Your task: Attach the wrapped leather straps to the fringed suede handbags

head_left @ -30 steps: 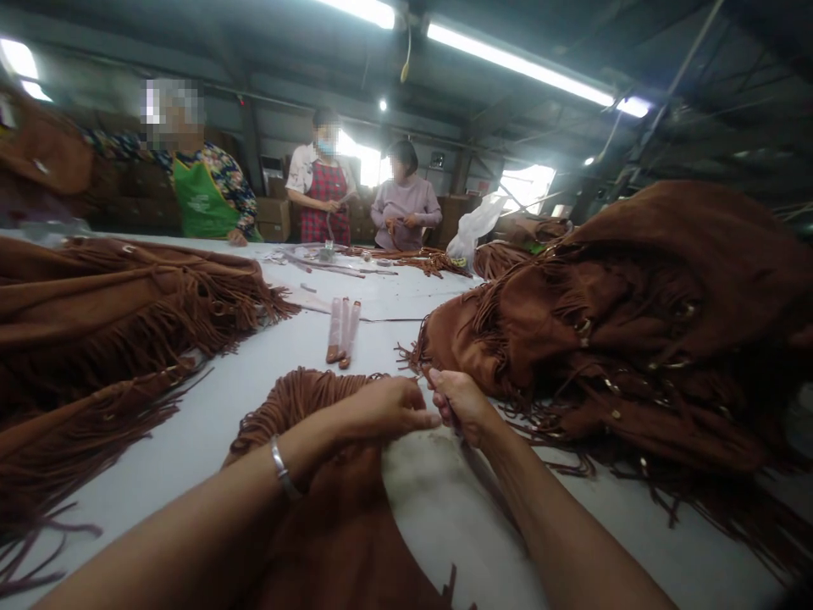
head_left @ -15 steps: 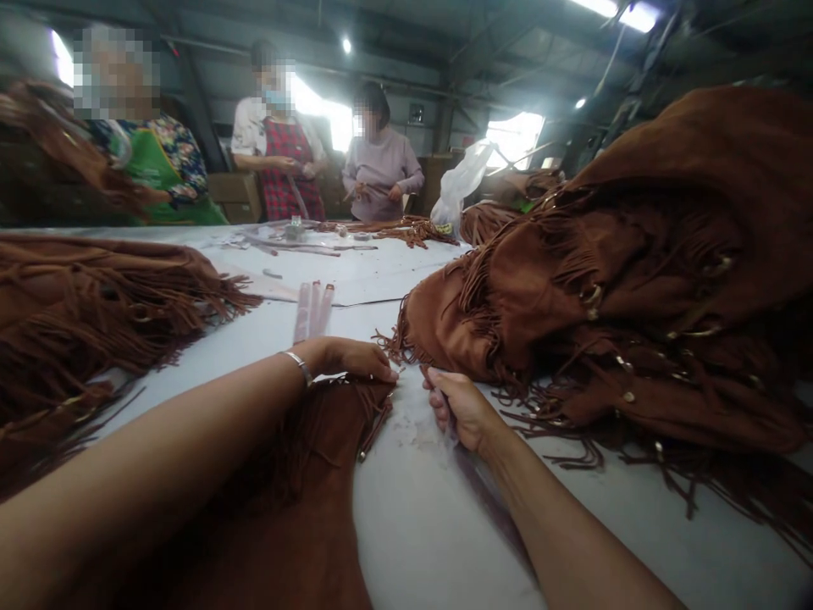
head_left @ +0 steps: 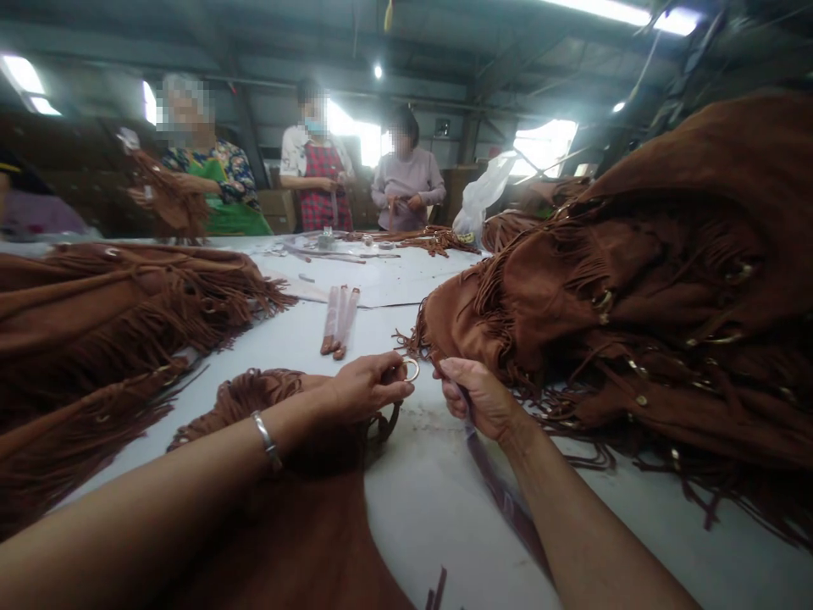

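My left hand [head_left: 374, 383] pinches a gold metal ring [head_left: 412, 369] above the brown fringed suede bag [head_left: 305, 508] lying in front of me. A dark loop [head_left: 384, 424] shows just under its fingers. A short gap to the right, my right hand [head_left: 478, 394] is closed around the end of a long strap [head_left: 501, 491] in clear plastic wrapping. The strap's brown tip points at the ring, and its wrapped length trails down beside my right forearm. Bunched fringe [head_left: 254, 394] of the bag lies behind my left forearm.
A tall pile of brown fringed bags [head_left: 635, 280] rises on the right, and another pile [head_left: 114, 313] lies at the left. Several wrapped straps [head_left: 340, 322] rest on the white table [head_left: 394, 292]. Across it, people stand handling brown pieces near a plastic bag [head_left: 483, 195].
My left hand has moved from the bag's fringed edge to holding the gold ring up. The bag's fringe now lies further left. The right hand still grips the strap; the view has swung left.
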Tool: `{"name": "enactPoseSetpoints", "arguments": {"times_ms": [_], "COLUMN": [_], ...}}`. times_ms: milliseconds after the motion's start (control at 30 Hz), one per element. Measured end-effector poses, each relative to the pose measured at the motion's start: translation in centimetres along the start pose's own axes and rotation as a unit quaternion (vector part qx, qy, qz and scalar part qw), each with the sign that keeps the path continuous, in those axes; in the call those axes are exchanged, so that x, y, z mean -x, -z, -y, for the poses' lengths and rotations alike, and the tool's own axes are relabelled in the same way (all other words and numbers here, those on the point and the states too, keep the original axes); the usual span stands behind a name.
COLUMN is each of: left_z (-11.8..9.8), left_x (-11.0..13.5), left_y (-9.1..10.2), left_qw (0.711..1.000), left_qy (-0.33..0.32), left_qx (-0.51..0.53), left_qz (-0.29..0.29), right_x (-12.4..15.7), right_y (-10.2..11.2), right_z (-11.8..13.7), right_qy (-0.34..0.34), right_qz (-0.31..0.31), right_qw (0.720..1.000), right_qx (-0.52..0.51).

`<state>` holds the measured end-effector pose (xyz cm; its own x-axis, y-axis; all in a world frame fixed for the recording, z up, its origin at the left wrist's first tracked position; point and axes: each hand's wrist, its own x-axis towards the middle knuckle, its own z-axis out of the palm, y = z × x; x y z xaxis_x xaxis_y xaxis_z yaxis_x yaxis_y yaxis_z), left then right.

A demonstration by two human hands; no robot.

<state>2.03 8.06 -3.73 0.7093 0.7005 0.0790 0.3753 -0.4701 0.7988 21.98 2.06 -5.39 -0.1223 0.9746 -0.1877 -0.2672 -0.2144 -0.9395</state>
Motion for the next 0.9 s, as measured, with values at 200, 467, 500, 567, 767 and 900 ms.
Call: {"name": "enactPoseSetpoints", "arguments": {"times_ms": [200, 467, 500, 567, 767, 900], "left_z": [-0.7, 0.5, 0.8, 1.2, 2.0, 2.4], "left_x": [4.0, 4.1, 4.0, 3.9, 3.6, 3.4], "left_y": [-0.7, -2.1, -2.1, -2.1, -1.5, -0.9], "left_qw": [0.987, 0.964, 0.965, 0.967, 0.973, 0.978], "left_qy": [-0.023, -0.057, -0.063, -0.077, -0.102, -0.118], "left_qx": [-0.109, -0.215, -0.212, -0.194, -0.169, -0.141], "left_qz": [-0.117, -0.147, -0.144, -0.146, -0.123, -0.095], "right_x": [0.8, 1.1, 1.0, 0.9, 0.6, 0.4], "right_y": [-2.6, -3.4, -3.4, -3.4, -3.7, -3.7], "right_z": [-0.3, -0.4, -0.3, -0.3, -0.5, -0.6], "right_qy": [-0.003, -0.005, -0.009, -0.015, -0.008, 0.019], "right_qz": [0.022, 0.025, 0.022, 0.024, 0.002, -0.032], "right_qw": [1.0, 0.999, 0.999, 0.998, 0.993, 0.987], "right_qx": [0.015, 0.044, 0.045, 0.05, 0.12, 0.154]}}
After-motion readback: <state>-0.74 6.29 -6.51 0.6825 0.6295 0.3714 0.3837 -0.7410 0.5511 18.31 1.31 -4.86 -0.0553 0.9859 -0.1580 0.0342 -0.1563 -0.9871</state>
